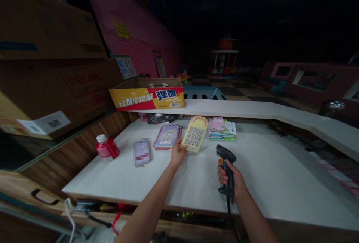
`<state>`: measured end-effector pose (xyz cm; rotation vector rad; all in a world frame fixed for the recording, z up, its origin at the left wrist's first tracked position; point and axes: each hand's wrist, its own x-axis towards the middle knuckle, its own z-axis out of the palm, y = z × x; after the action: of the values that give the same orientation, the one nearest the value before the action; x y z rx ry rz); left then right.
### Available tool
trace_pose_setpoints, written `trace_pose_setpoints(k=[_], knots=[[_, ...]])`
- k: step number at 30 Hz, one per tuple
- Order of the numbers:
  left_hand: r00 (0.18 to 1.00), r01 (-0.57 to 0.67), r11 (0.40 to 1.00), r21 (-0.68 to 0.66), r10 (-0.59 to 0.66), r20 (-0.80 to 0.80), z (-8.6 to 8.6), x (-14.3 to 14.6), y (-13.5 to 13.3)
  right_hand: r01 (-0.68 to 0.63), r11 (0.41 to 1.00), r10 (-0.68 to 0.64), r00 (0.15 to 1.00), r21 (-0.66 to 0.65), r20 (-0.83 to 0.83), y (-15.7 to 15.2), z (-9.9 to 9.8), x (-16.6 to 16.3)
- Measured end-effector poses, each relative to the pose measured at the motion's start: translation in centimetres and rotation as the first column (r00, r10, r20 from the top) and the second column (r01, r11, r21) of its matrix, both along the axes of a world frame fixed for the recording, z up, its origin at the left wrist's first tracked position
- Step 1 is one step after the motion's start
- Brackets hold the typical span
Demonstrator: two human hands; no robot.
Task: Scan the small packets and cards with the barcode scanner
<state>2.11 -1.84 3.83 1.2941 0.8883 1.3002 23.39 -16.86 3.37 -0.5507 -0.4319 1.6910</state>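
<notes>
My left hand (177, 153) grips the lower left corner of a yellow card sheet (195, 135) printed with a grid of small pictures, tilted above the white desk. Beside it, to the left, lies a stack of purple card sheets (167, 137) with red edges. My right hand (235, 177) is wrapped round the handle of a black barcode scanner (226, 168), a finger by its yellow trigger and its cord hanging down. The scanner's head points toward the left and the yellow sheet. Past the scanner sits a pile of small packets (223, 135), green and white with a pink one on top.
A red bottle (107, 148) with a white cap and a blurred-out item (142, 152) are on the left of the desk (269, 168). A noodle carton (148, 99) stands on the raised ledge (232, 108) behind. Large cardboard boxes (56, 86) rise at far left.
</notes>
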Motion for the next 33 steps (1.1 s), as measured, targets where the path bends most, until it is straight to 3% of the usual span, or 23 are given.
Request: trace_pose_setpoints(k=[4, 8, 17, 23, 29, 33], knots=[[0.983, -0.178, 0.984, 0.029, 0.176, 0.049, -2.1, -0.7, -1.3, 0.059, 0.998, -0.058, 0.997, -0.018, 0.045, -0.2, 0.0, -0.4], [0.964, -0.254, 0.967, 0.022, 0.251, 0.083, -2.9, -0.9, -1.5, 0.107, 0.994, -0.1, 0.982, -0.037, 0.16, -0.1, 0.5, -1.1], [0.937, -0.248, 0.968, -0.028, 0.247, 0.245, -2.9, -1.1, -1.5, 0.124, 0.986, -0.039, 0.813, -0.107, 0.581, -0.6, 2.1, -6.2], [0.936, -0.245, 0.969, -0.025, 0.244, 0.253, -2.5, -1.0, -1.8, 0.134, 0.987, -0.048, 0.765, -0.086, 0.642, -1.1, 3.0, -7.5], [0.934, -0.338, 0.94, -0.04, 0.34, 0.109, -2.2, -1.0, -1.8, 0.163, 0.984, -0.078, 0.745, -0.067, 0.662, -1.1, 3.8, -7.3], [0.94, -0.276, 0.961, -0.012, 0.272, 0.206, -2.3, -1.0, -1.8, 0.17, 0.982, -0.081, 0.759, -0.076, 0.646, -1.2, 4.0, -7.2]])
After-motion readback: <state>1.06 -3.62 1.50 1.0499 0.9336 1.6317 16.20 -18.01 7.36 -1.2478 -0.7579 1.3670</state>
